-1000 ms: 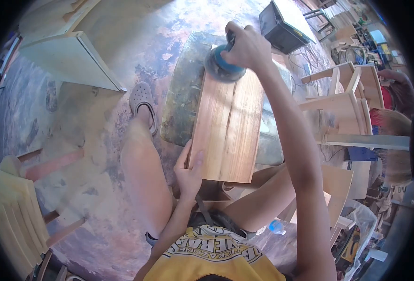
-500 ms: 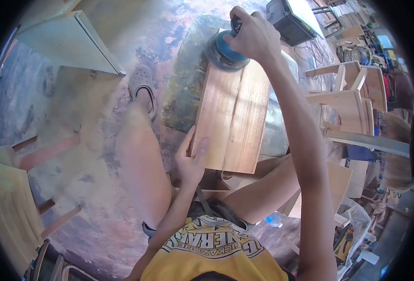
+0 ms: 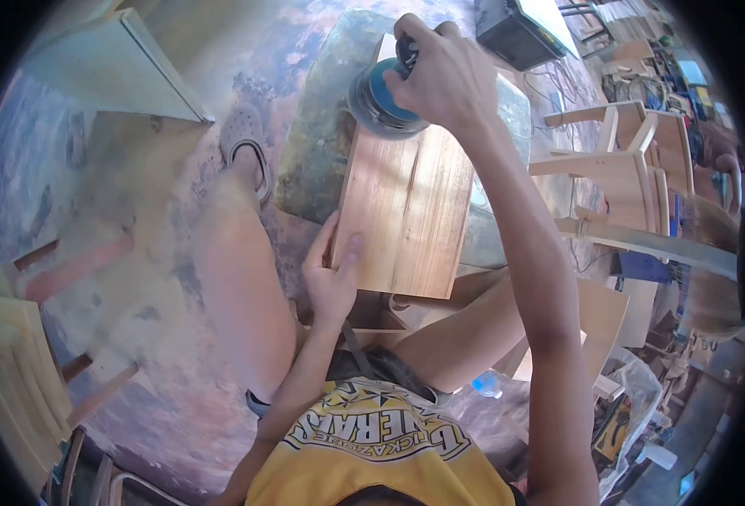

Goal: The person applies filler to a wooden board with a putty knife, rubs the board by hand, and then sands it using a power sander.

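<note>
A pale brown wooden board [image 3: 406, 211] with visible grain lies lengthwise in front of me, over a worn greenish slab [image 3: 309, 160]. My right hand [image 3: 448, 80] is wrapped round the top of a teal sander [image 3: 389, 93], whose round base rests on the far left part of the board. My left hand [image 3: 332, 270] grips the near left edge of the board, thumb on its upper face and fingers along its side. The palm of my right hand hides part of the sander's body.
Wooden chair parts [image 3: 608, 181] stand at the right. A dark box [image 3: 524, 34] sits beyond the slab, with cables beside it. At the left are a pale panel [image 3: 119, 76] and stacked curved wood pieces [image 3: 18, 379]. A plastic bottle [image 3: 487, 384] lies by my thigh.
In view, the sander and my right hand have shifted slightly left and down. The board and surroundings shift left and up a little as my head view moves. Both grips stay the same.
</note>
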The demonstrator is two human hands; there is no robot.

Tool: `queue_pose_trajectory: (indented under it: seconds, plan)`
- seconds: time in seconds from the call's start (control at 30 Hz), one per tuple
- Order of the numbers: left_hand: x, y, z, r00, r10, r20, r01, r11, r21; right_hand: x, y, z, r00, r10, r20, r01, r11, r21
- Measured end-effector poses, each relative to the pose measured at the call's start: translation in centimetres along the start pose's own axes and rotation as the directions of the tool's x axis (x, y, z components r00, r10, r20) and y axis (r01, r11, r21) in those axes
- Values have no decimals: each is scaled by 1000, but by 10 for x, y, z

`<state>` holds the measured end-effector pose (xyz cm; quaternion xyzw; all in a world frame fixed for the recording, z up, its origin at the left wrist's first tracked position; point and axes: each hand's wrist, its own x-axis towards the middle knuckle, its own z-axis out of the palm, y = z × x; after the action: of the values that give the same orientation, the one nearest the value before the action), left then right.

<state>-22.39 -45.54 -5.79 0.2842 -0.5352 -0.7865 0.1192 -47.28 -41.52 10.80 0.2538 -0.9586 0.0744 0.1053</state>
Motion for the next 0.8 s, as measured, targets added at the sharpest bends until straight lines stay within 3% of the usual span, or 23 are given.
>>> queue_pose_trajectory:
  seconds: [0.07,0.13,0.27,0.3,0.33,0.43,0.5,0.6,0.8]
  plan:
    - [-2,0,-2,998,67,1,-67,994,86,0,0,3,1000,-4,16,3,999,42]
    - [-1,-5,-3,997,82,2,-82,994,66,27,12,4,993,121,-8,-121,991,-62]
    - [-1,-5,-3,995,101,7,-101,994,46,30,27,4,991,131,16,-129,988,-89]
    - [-1,-5,-3,995,103,3,-103,994,35,29,41,20,998,57,-24,-61,976,-211]
    - [-1,-5,-3,996,86,11,-86,995,56,16,30,8,997,65,49,-55,979,-196]
    - [-2,-10,-3,998,66,-6,-65,995,71,-23,27,6,999,-20,32,23,993,-120]
    - [-1,-11,-5,995,95,10,-96,992,81,-31,31,3,1000,18,1,-18,997,-78]
    - [-3,3,-2,996,84,17,-85,995,43,-4,49,9,994,105,-23,-107,981,-160]
    - [-2,-5,-2,992,126,0,-125,988,90,31,113,17,990,133,-43,-140,954,-265]
